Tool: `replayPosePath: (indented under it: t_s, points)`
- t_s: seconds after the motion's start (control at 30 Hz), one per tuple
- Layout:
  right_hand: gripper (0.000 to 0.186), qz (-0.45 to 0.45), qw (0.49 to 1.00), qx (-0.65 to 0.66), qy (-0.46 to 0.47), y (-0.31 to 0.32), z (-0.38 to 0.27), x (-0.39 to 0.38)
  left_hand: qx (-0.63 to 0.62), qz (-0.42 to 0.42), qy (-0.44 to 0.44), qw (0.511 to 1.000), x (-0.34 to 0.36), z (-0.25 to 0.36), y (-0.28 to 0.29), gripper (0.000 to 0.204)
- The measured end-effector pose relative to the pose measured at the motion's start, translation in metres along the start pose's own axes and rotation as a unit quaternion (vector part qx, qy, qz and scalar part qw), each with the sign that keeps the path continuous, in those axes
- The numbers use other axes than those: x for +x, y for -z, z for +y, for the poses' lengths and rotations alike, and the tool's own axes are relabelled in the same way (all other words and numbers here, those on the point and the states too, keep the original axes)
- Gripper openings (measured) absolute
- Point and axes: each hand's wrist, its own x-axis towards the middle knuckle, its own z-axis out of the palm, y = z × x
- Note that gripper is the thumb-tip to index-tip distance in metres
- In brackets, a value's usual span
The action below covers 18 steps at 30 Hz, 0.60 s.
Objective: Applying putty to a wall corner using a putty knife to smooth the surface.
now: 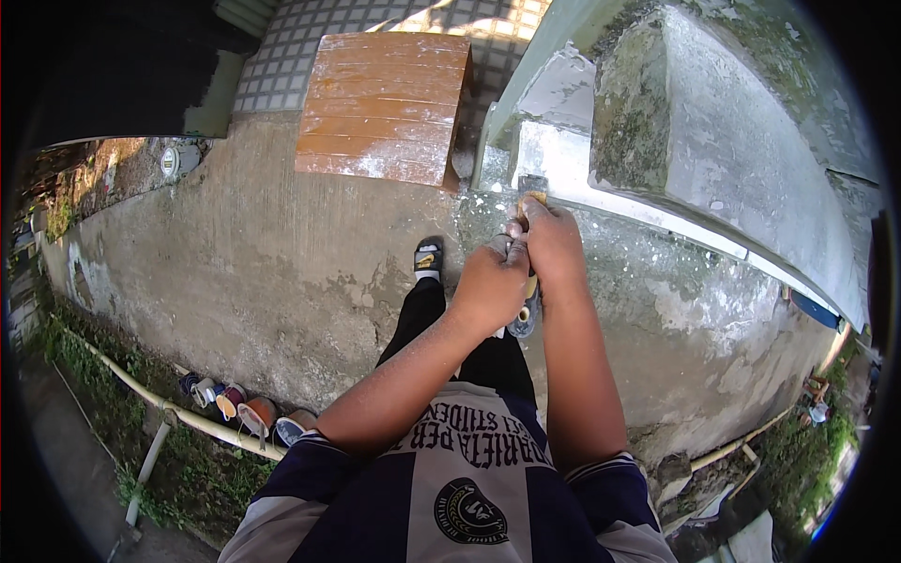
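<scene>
Both my hands are closed together in front of my body around a hand tool that looks like a scraper (533,185), with a flat grey end and a yellowish part below it. My right hand (556,240) wraps its upper part, with whitish dust on the fingers. Just below and to the left, my left hand (496,280) is closed with its dusty fingers against the right one. The grey end points away from me, close to the foot of a pale wall (546,150). Most of the handle is hidden by my fingers.
A brown wooden table (385,108) dusted with white stands ahead on the left. At right, a mossy concrete block (633,113) juts out by the wall. White flakes dot the concrete floor (357,225). Pots (256,413) line a bamboo rail (221,432) at lower left.
</scene>
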Motion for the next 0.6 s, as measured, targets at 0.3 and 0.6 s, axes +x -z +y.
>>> replayPosePath:
  t_s: [0.3, 0.6]
  points:
    - [0.025, 0.008, 1.0, 0.019, 0.001, -0.003, -0.002, 0.008, -0.009, 0.015, -0.011, 1.0, 0.012, -0.006, -0.002, 0.038]
    - [0.025, 0.005, 0.998, 0.058, 0.0, -0.001, 0.006, -0.001, -0.008, 0.015, -0.027, 0.999, -0.002, -0.002, -0.003, 0.037]
